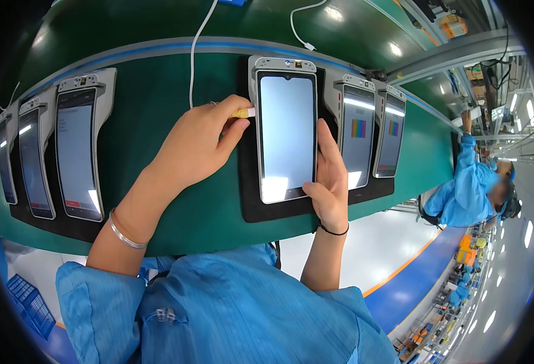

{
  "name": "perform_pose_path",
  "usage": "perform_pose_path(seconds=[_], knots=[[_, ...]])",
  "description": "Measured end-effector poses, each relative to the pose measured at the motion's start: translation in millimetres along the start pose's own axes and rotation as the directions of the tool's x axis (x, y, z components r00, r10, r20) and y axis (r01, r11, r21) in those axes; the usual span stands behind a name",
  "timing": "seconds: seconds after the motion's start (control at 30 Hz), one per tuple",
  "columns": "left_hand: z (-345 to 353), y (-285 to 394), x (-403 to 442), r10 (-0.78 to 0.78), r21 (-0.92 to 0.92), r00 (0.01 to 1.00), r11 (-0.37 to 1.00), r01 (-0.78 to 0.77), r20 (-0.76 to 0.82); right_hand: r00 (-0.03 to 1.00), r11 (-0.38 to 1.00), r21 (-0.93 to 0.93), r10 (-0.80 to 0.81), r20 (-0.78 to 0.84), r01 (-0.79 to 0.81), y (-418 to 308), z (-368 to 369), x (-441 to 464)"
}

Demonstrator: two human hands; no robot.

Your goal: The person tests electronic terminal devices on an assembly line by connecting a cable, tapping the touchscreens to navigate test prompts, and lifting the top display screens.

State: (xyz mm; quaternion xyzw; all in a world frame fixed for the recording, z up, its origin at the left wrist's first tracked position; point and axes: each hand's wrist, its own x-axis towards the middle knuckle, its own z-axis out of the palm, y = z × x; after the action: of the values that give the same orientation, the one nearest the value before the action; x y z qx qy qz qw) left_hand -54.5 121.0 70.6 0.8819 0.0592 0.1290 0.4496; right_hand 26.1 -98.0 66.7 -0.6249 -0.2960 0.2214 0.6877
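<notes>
My left hand [203,141] pinches a yellow-wrapped cable plug [243,113] at the left side of a handheld terminal [288,130]. The plug's white tip touches the terminal's edge or enters it; which one cannot be made out. A white cable [195,57] runs up from behind my left hand. The terminal's screen is lit, nearly blank and pale. My right hand [330,182] holds the terminal by its lower right side, thumb over the bottom corner of the screen, fingers along the edge. A black mat [250,203] lies beneath the terminal.
Two terminals with coloured blocks on screen [358,130] [391,133] stand at right; several darker ones [80,151] stand at left. Another cable end [309,45] lies beyond the blue-striped rail. A metal frame [449,54] crosses the upper right. A person in blue [470,188] is farther right.
</notes>
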Motion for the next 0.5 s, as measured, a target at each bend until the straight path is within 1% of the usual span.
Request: perform_pose_path(seconds=[0.1, 0.2, 0.3, 0.4, 0.5], knots=[[0.2, -0.6, 0.3, 0.023, 0.004, 1.000, 1.000, -0.023, -0.008, 1.000, 1.000, -0.002, 0.007, -0.002, -0.007, -1.3, 0.9, -1.5], [-0.1, 0.2, -0.2, 0.005, -0.006, 1.000, 1.000, -0.005, 0.001, 1.000, 1.000, -0.005, 0.005, -0.017, -0.005, -1.6, 1.7, 0.1], [0.2, 0.1, 0.1, 0.022, 0.034, 1.000, 0.999, -0.021, -0.017, 1.000, 1.000, 0.027, 0.016, -0.015, -0.016, -2.6, 3.1, 0.5], [0.4, 0.6, 0.1, -0.001, 0.000, 1.000, 1.000, 0.001, -0.006, 1.000, 0.999, 0.031, 0.014, -0.016, -0.013, -2.4, 2.6, 0.6], [-0.1, 0.5, 0.7, 0.011, -0.013, 1.000, 1.000, -0.011, -0.003, 0.999, 1.000, 0.018, 0.023, -0.022, -0.023, -2.5, 3.0, 0.4]])
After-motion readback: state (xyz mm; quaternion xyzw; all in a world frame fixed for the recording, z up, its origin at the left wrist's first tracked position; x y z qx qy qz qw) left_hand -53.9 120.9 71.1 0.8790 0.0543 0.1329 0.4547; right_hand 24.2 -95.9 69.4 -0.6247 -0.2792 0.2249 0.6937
